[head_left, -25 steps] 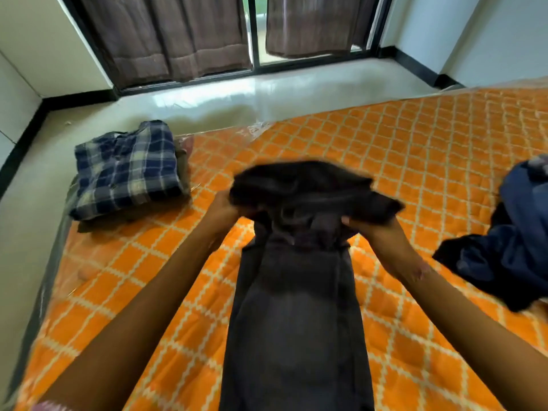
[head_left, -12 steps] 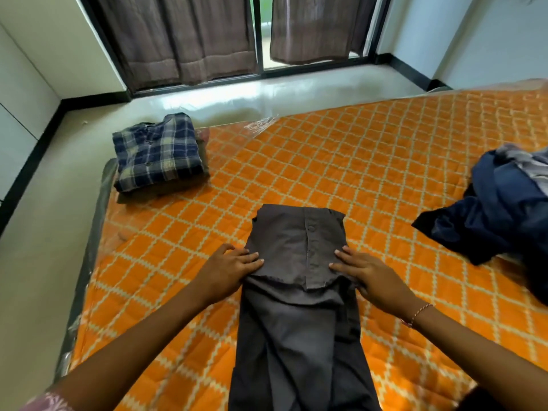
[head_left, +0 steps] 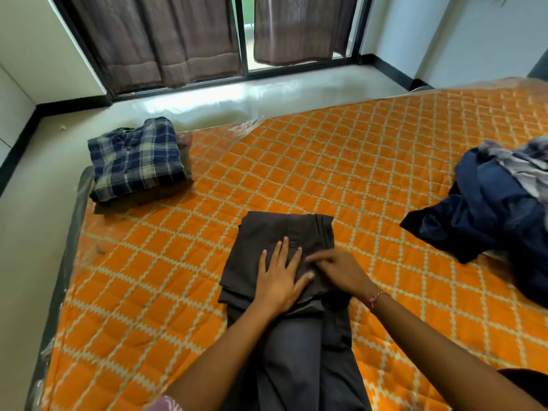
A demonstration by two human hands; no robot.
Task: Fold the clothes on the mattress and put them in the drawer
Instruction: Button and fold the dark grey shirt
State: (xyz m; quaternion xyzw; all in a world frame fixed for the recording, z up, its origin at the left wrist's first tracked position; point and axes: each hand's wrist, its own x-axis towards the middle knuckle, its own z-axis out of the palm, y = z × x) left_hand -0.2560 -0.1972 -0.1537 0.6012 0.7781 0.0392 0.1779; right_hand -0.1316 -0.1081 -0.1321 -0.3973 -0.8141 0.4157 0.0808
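Dark grey trousers lie lengthwise on the orange quilted mattress, their waist end folded back over the legs. My left hand presses flat on the folded part, fingers straight and spread. My right hand rests on the same fold just to the right, fingers laid across the cloth toward the left hand. The trouser legs run down toward me between my forearms. No drawer is in view.
A folded blue plaid shirt sits on other folded clothes at the mattress's far left corner. A heap of unfolded navy and grey clothes lies at the right. Pale floor borders the mattress on the left and far side, below curtained glass doors.
The waist end, held up in both hands a second ago, was laid down over the legs. Both hands then slid from the fold's sides onto its middle.
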